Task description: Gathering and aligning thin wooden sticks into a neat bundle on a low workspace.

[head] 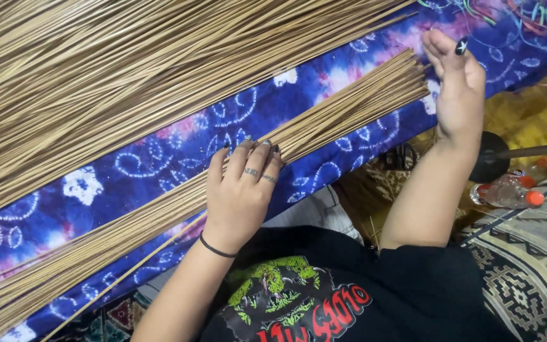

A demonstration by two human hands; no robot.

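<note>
- Blue-purple tie-dye cloth point(159, 158) runs diagonally as the work surface.
- Small stick bundle point(324, 120) lies along the cloth's near edge.
- Large stick pile point(96, 69) covers the cloth's far side.

A blue and purple tie-dyed cloth point(159, 158) with white ring patterns lies spread beneath a large heap of thin tan sticks point(96, 69) at upper left. At right, clear plastic bottles with orange caps point(508, 190) lie beside a dark round stand base point(490, 158), next to yellow fabric point(533, 120) and a geometric patterned rug point(527, 278). Coloured ribbons point(539, 19) trail across the upper right corner.
</note>
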